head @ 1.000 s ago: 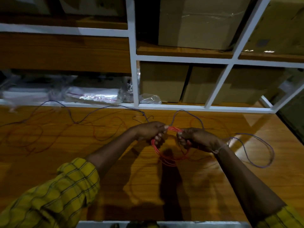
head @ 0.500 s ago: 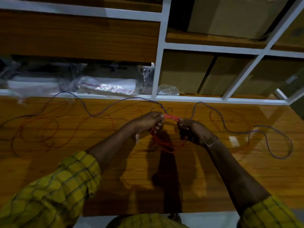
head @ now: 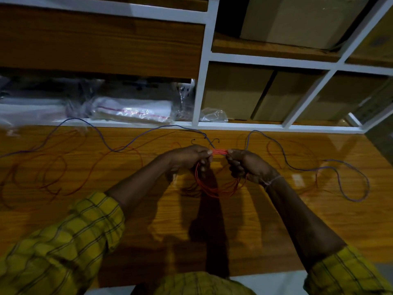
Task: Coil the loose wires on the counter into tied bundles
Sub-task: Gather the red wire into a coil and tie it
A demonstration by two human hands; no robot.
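Observation:
A coil of thin red wire (head: 219, 186) hangs between my hands above the wooden counter (head: 212, 226). My left hand (head: 189, 158) pinches the coil's top at its left end. My right hand (head: 246, 165) pinches the same top stretch from the right, fingers curled round the strands. A long purple wire (head: 340, 173) loops loose over the counter on the right and another purple wire (head: 102, 137) trails off to the left. Loose dark red wires (head: 49, 173) lie tangled on the left of the counter. Short black wire ends (head: 205, 140) stick up just behind my hands.
A white-framed shelf (head: 202, 81) rises at the counter's back edge. Plastic bags (head: 131, 110) lie in its left bay, with a small clear bag (head: 213, 114) beside the post. Cardboard boxes (head: 261, 96) fill the right bays. The counter's near edge runs below my yellow checked sleeves.
The view has shifted a little, so the shelf sits further right. My hands have drawn closer together at the top of the red coil, whose strands now lie bunched tight between them.

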